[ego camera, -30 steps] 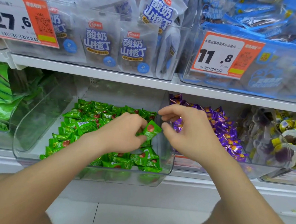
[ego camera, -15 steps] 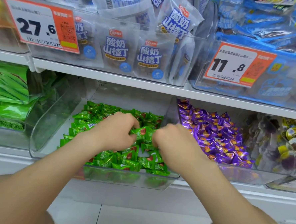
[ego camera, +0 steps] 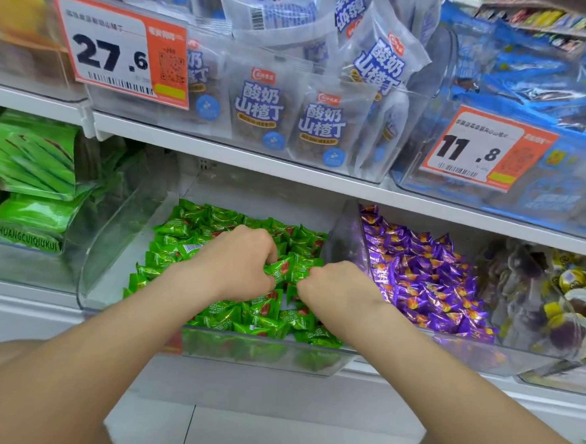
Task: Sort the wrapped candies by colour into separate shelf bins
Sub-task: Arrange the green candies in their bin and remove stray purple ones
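Left hand (ego camera: 239,265) pinches a green candy (ego camera: 283,268), right hand's (ego camera: 334,286) curled grip is hidden; check wrapper colours under the fingers before lifting.

Retail shop, snack aisle. Indicators: white shelving (ego camera: 288,168) carrying clear bins (ego camera: 118,245) of packaged sweets; printed price tags, upper left (ego camera: 122,51) and upper right (ego camera: 484,151), with barcodes.

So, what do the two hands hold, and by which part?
The left hand pinches a green candy by one wrapper end. The right hand is curled; what it holds cannot be told.
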### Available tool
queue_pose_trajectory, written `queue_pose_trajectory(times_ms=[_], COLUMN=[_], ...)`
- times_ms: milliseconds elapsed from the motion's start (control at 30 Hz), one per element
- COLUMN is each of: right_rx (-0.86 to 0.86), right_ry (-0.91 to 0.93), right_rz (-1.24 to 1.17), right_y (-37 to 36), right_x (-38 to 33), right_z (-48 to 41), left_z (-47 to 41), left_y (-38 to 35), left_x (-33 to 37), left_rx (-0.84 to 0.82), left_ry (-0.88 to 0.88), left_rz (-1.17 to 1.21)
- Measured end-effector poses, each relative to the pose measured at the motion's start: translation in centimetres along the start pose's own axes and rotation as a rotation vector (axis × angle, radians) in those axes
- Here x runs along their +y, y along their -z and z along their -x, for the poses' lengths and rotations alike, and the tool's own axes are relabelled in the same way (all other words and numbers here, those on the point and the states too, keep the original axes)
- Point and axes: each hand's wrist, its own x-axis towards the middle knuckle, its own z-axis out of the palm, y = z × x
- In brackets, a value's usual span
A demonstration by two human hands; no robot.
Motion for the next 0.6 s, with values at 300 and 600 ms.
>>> queue_pose_trajectory(times_ms=[300,600], right_rx=[0.164,0.566], right_ry=[-0.13,-0.349], right_rz=[-0.081,-0.586], right_y=[0.8,-0.8], right_x=[0.8,3.6], right_z=[0.5,3.2], left_z=[0.1,-0.9], left_y=[0.2,-0.9], left_x=[0.9,2.4], left_rx=[-0.105,-0.104], left_ry=[-0.079,-0.194], left_rz=[0.018,-0.109])
